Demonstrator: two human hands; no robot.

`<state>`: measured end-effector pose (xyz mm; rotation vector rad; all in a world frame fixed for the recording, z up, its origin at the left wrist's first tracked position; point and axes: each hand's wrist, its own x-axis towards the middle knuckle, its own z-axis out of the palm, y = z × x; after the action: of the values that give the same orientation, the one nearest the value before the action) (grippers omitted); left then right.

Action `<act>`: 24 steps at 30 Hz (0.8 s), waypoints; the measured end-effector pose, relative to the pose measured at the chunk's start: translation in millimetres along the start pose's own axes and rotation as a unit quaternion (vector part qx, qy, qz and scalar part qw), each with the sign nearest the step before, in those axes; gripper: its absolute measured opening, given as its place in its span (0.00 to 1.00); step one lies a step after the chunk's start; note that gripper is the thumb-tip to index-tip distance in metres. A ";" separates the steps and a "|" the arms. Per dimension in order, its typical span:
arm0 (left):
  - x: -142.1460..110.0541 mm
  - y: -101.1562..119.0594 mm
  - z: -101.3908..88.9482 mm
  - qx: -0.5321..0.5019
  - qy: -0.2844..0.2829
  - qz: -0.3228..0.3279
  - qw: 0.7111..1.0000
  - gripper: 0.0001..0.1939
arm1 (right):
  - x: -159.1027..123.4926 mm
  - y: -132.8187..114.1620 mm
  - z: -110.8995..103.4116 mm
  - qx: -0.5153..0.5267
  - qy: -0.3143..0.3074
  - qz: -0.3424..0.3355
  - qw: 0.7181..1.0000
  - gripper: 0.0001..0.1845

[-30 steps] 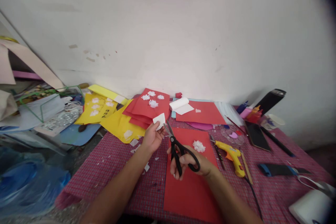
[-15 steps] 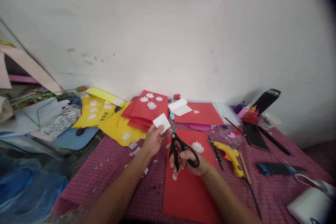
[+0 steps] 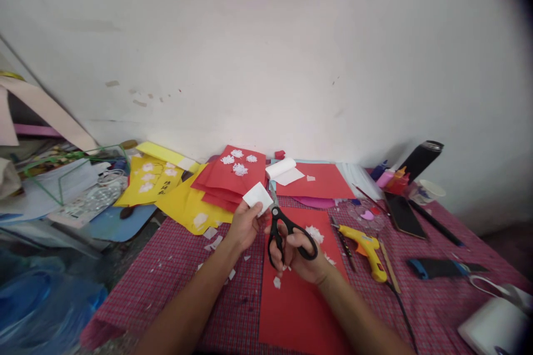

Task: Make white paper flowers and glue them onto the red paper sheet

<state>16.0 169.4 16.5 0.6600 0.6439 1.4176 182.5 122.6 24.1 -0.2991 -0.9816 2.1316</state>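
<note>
Pinched in my left hand (image 3: 245, 226) is a small white paper square (image 3: 257, 197), held up above the table. My right hand (image 3: 297, 252) grips black-handled scissors (image 3: 276, 216), fingers through the loops, blades pointing up and away beside the paper's right edge. Whether the blades touch the paper I cannot tell. Below my hands lies a red paper sheet (image 3: 300, 316) with a white ruffled paper flower (image 3: 315, 234) partly behind my right hand. A small white scrap (image 3: 277, 283) rests on the sheet.
Red sheets with white flowers (image 3: 239, 169) and yellow sheets (image 3: 183, 208) lie at back left. A white paper roll (image 3: 281, 168) sits behind. Rightward are a yellow glue gun (image 3: 366, 244), a phone (image 3: 403, 214), a black bottle (image 3: 422, 161) and a blue-black cutter (image 3: 437, 268).
The scissor handles have spread slightly as my right hand's fingers opened. The paper square has tilted a little and stays in my left hand. Another white piece now shows beside my right wrist.
</note>
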 end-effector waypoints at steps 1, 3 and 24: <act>0.4 -0.5 -0.3 0.000 0.001 0.002 1.000 0.25 | 0.2 0.6 -0.5 0.000 0.004 0.000 1.000 0.21; 1.2 -1.5 -0.8 -0.002 0.001 0.008 1.000 0.25 | 0.5 1.8 -1.9 -0.001 0.012 0.000 1.000 0.20; 1.3 0.5 1.5 0.002 0.003 0.023 1.000 0.23 | -4.4 7.5 -3.9 -0.048 0.040 -0.013 0.998 0.17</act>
<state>16.9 170.6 17.8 0.6771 0.6399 1.4620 183.3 118.4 15.6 -0.4145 -1.0380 2.0357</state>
